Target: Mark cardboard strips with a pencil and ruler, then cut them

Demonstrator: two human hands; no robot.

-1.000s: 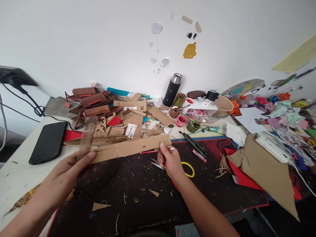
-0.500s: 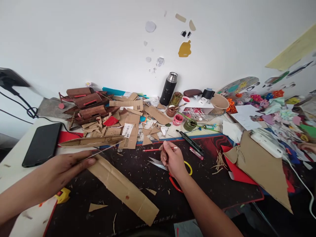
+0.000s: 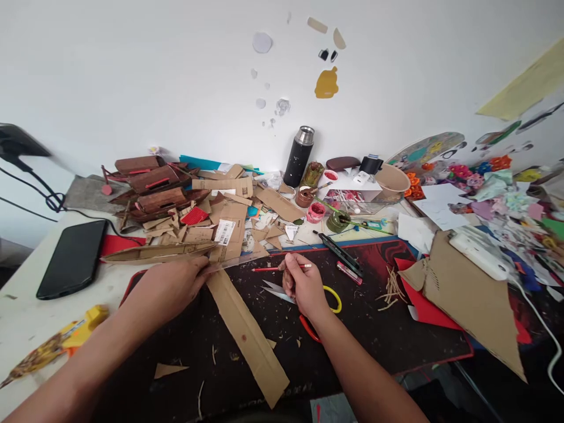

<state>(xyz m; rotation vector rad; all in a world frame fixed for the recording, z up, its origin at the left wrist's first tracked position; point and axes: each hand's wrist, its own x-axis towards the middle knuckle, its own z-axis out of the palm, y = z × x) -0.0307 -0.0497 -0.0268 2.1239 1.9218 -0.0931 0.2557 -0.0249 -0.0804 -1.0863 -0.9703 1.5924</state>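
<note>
My left hand [image 3: 183, 279] is closed on a clear plastic ruler [image 3: 244, 259], which points to the right. Just under the ruler lies the top end of a long cardboard strip [image 3: 247, 338]; whether the fingers also pinch the strip is hidden. A red pencil [image 3: 267, 269] sits in my closed right hand [image 3: 302, 282], its tip pointing left. Scissors [image 3: 333, 298] with yellow and red handles lie on the dark mat beneath that hand. Beyond my left hand rests a boat-shaped cardboard piece [image 3: 154, 254].
Brown model boats [image 3: 161, 200] and cardboard scraps crowd the back left. Paint jars [image 3: 316, 212] and a black flask [image 3: 299, 157] stand behind a utility knife [image 3: 339, 252]. A yellow glue gun [image 3: 86, 326] and a phone [image 3: 73, 258] lie left; a large cardboard sheet [image 3: 476, 305] lies right.
My left hand has moved right with the ruler, now lower and flatter. The cardboard strip's top end has shifted right, so it lies more steeply. My right hand keeps the pencil nearly still.
</note>
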